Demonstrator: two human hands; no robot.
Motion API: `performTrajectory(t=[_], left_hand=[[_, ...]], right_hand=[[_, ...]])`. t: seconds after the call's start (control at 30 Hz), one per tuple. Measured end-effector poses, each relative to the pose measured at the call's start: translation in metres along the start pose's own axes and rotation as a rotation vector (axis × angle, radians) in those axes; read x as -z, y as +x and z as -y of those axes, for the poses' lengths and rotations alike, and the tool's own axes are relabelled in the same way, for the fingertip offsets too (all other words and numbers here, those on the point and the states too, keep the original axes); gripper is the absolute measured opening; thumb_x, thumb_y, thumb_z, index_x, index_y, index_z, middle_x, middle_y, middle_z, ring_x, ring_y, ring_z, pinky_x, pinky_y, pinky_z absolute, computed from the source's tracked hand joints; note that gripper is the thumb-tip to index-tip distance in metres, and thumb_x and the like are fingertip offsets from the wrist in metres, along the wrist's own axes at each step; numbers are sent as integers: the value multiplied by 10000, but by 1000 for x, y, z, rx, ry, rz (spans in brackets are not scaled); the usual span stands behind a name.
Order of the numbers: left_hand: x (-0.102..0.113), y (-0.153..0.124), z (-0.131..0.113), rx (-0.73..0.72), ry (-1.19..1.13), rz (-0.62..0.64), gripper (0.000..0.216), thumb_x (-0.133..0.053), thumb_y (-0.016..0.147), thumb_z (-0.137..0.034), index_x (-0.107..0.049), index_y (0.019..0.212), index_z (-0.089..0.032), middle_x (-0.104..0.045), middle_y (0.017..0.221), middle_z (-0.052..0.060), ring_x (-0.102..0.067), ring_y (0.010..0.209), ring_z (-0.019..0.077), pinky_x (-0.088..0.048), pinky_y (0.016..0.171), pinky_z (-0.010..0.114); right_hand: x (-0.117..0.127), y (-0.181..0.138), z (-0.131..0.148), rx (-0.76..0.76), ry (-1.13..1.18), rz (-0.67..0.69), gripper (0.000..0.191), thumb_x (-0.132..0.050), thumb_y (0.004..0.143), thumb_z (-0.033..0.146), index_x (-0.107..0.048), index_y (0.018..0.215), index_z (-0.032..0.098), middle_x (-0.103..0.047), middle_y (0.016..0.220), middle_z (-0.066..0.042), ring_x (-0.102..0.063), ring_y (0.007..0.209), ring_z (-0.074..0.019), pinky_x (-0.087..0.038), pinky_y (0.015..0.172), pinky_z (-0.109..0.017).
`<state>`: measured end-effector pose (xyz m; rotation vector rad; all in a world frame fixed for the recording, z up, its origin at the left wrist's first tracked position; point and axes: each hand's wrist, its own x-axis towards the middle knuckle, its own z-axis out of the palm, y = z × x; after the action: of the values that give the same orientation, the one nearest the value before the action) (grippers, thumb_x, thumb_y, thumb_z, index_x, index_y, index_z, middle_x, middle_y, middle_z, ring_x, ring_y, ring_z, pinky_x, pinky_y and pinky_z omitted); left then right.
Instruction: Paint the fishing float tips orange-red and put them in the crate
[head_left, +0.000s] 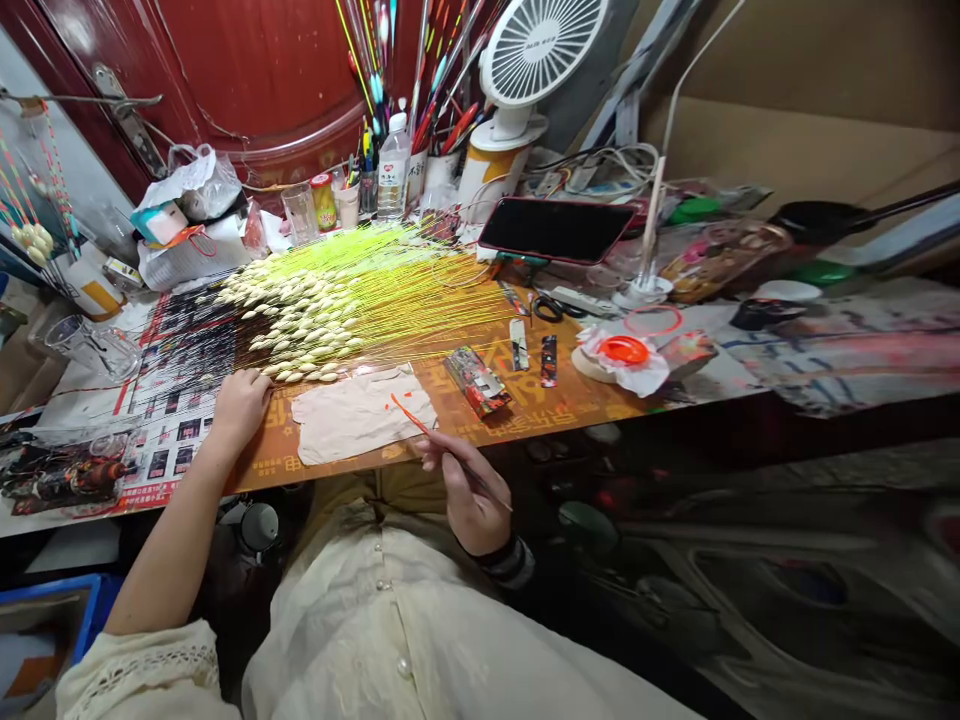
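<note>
A large heap of fishing floats (304, 310), with pale oval bodies and thin yellow-green tips, lies across the table. At the heap's near left edge rests my left hand (241, 408). Its fingers are curled and pressed together; what they hold, if anything, is hidden. My right hand (476, 492) pinches a slim paintbrush (409, 412) whose front end is orange. The brush tip hovers over or touches a crumpled pale cloth (337, 428) with small orange marks on it; I cannot tell which. To the right, bright orange paint (624, 350) sits on white wrapping.
A small patterned box (478, 382) stands right of the cloth. Scissors (547, 307) and a propped phone (555, 229) lie beyond it. Along the back are a water bottle (393, 170) and a white fan (541, 45). A glass mug (94, 345) stands left.
</note>
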<state>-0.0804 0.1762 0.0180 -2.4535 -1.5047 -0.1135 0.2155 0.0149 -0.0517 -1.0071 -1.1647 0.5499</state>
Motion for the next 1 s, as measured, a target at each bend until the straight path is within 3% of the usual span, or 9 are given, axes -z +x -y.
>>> performTrajectory(t=[0.17, 0.37, 0.47, 0.57, 0.67, 0.8, 1.0], left_hand=[[-3, -3, 10, 92, -56, -72, 213, -484, 944, -307, -666, 919, -200, -675, 945, 81, -592, 917, 248, -404, 794, 364], [10, -23, 5, 135, -165, -232, 296, -433, 976, -360, -686, 975, -205, -690, 962, 73, -599, 909, 227, -438, 831, 348], [17, -42, 1, 152, -187, -308, 306, -405, 985, -326, -686, 1033, -215, -700, 990, 72, -604, 937, 227, -447, 865, 360], [22, -67, -4, 181, -222, -366, 273, -430, 976, -294, -684, 1048, -225, -709, 1003, 64, -612, 953, 218, -450, 892, 360], [27, -92, -12, 224, -250, -368, 252, -446, 972, -280, -687, 1032, -238, -714, 977, 54, -619, 937, 205, -452, 881, 356], [33, -119, -24, 201, -281, -371, 247, -451, 975, -262, -693, 1020, -243, -709, 918, 42, -613, 891, 186, -456, 846, 345], [35, -135, -29, 133, -330, -355, 231, -466, 970, -239, -686, 1036, -223, -693, 913, 46, -583, 884, 175, -463, 811, 322]], right_hand=[[1, 0, -2, 2, 29, 5, 302, -474, 952, 194, -651, 1191, 244, -689, 976, -43, -606, 731, -123, -542, 703, -307], [6, 4, -2, 78, 4, 37, 337, -476, 940, 158, -638, 1216, 261, -689, 996, -43, -617, 756, -130, -543, 707, -321], [9, 11, -3, 175, -40, 97, 381, -479, 924, 131, -620, 1252, 266, -693, 1033, -54, -645, 797, -148, -564, 743, -345], [12, 24, -4, 363, -89, 200, 457, -486, 897, 96, -582, 1311, 263, -694, 1107, -82, -678, 889, -183, -583, 804, -384], [11, 38, -4, 545, -153, 292, 510, -508, 875, 93, -535, 1362, 240, -686, 1162, -120, -686, 994, -226, -596, 826, -411], [5, 50, -4, 657, -292, 337, 575, -549, 861, 91, -470, 1418, 207, -667, 1216, -148, -665, 1101, -255, -587, 889, -422], [-5, 50, -8, 704, -464, 251, 673, -597, 848, 100, -397, 1481, 205, -627, 1293, -142, -650, 1134, -271, -569, 932, -408]])
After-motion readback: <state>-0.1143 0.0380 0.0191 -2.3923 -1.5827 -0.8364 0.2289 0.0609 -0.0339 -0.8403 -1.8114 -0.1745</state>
